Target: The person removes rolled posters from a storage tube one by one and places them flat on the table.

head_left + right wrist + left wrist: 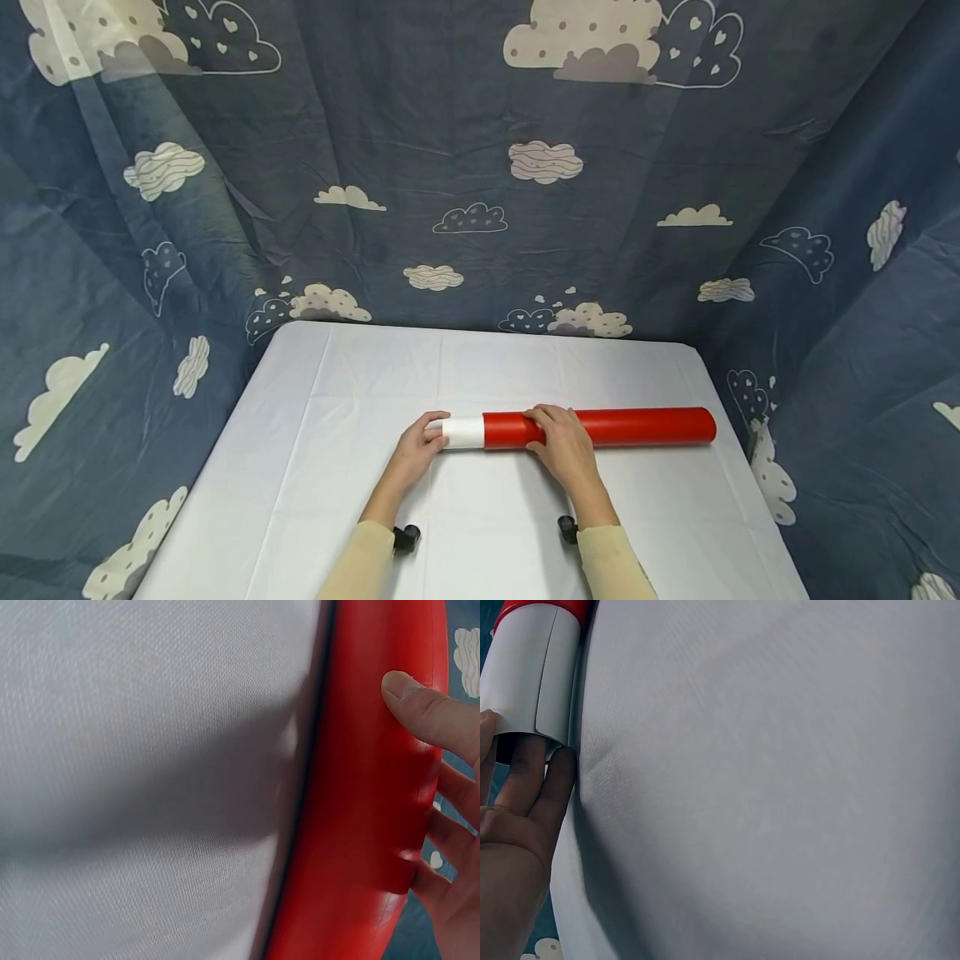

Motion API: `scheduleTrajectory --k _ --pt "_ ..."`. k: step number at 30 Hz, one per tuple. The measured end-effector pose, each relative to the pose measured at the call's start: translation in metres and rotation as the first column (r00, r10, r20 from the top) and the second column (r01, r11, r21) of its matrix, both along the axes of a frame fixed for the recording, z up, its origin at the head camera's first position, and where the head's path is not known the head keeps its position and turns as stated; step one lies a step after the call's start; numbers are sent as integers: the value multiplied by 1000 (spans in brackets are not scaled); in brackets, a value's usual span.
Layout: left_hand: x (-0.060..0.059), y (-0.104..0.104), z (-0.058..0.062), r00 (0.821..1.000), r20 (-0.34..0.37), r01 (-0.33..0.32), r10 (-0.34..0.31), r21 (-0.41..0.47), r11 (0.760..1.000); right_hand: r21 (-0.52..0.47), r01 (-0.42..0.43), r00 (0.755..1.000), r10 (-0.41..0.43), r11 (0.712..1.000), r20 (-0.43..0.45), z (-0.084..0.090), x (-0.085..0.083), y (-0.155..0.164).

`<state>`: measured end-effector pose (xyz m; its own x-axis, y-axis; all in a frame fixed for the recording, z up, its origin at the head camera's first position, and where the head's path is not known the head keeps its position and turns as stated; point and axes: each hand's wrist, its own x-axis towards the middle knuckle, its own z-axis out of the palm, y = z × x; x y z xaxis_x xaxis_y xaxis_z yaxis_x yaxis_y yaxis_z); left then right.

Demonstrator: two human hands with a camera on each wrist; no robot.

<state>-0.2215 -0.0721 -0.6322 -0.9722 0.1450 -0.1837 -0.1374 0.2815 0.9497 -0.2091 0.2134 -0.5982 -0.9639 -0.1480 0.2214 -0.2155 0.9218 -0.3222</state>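
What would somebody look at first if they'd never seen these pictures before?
Probably the long, bright red tube lying across the white table, under the right grip. Next, the white tube poking out of its left end, where the left grip is. Then the pale clouds on the dark blue curtain behind.

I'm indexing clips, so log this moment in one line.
left hand: pinches open end of white roll | right hand: grips red tube | white roll: sticks out of red tube's left end
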Motion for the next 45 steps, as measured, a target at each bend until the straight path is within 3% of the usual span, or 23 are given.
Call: scheduleTrajectory --k 30,45 --pt "0 1 0 1000 -6 -8 8 -9 1000 -1 34 999 -34 999 32 -1 1 13" --pt "0 -3 -2 1000 -17 -18 18 -18 1000 -5 45 999 -45 999 -4 -1 2 18"
